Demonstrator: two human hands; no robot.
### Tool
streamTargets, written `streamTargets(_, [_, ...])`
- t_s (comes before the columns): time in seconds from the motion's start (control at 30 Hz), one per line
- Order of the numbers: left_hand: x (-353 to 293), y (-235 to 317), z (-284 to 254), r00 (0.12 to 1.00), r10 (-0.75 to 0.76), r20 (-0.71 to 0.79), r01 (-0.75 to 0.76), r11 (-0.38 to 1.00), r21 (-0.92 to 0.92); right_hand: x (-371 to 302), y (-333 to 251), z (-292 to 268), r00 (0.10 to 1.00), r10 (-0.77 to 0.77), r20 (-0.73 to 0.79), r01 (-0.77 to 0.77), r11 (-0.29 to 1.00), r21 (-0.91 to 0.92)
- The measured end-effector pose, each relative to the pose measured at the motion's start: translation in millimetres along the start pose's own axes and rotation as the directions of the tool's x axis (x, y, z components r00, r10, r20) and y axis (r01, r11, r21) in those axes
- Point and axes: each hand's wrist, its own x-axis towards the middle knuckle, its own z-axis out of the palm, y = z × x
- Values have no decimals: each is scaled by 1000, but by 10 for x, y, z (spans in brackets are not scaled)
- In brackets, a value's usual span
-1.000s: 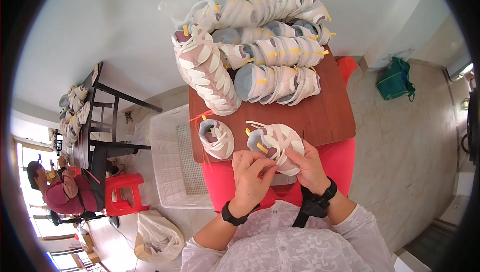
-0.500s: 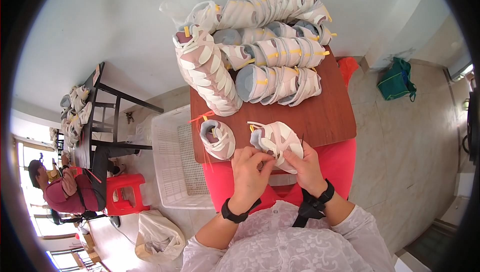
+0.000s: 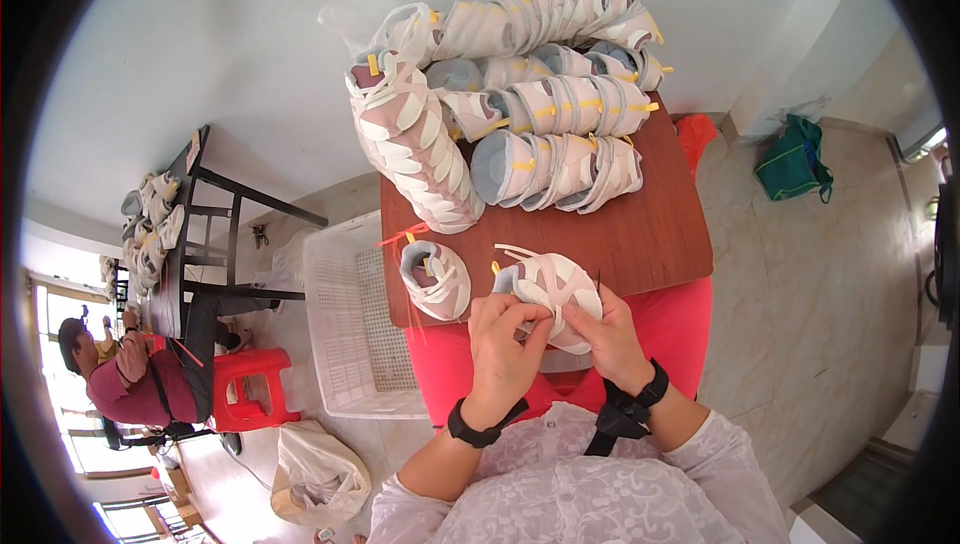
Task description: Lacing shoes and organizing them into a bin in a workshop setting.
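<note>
A pale pink and white shoe upper with a grey lining and yellow heel loop is held over the near edge of the table. My right hand grips its right side, thumb on top. A thin dark tool sticks up by the right fingers. My left hand is closed in a pinch against the upper's lacing area; what the fingertips hold is too small to make out. A white lace end sticks out above the upper. Just left stands another upper with red string around it.
Nested rows of similar uppers and a long stack cover the far part of the brown table. A white plastic crate stands at left, near a cloth sack. Further left a person sits at another table.
The upper has turned slightly and shifted a little down in my hands. My left fingers have moved slightly right along it. The person at left has raised an arm.
</note>
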Motion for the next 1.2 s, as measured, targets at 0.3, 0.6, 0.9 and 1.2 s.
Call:
streamTargets(0.3, [-50, 7, -6, 993, 111, -32, -102, 976, 192, 4, 36, -33, 1000, -2, 6, 1, 1000, 18])
streamTargets(0.6, [-81, 9, 101, 986, -73, -151, 72, 997, -13, 3, 37, 8, 1000, -13, -16, 13, 1000, 18])
streamTargets(0.9, [-71, -6, 46, 997, -19, -81, 15, 999, -52, -17, 51, -21, 1000, -14, 24, 13, 999, 47])
streamTargets(1.2, [-92, 11, 8, 986, 158, -44, -155, 986, 64, -28, 18, -25, 1000, -1, 29, 0, 999, 36])
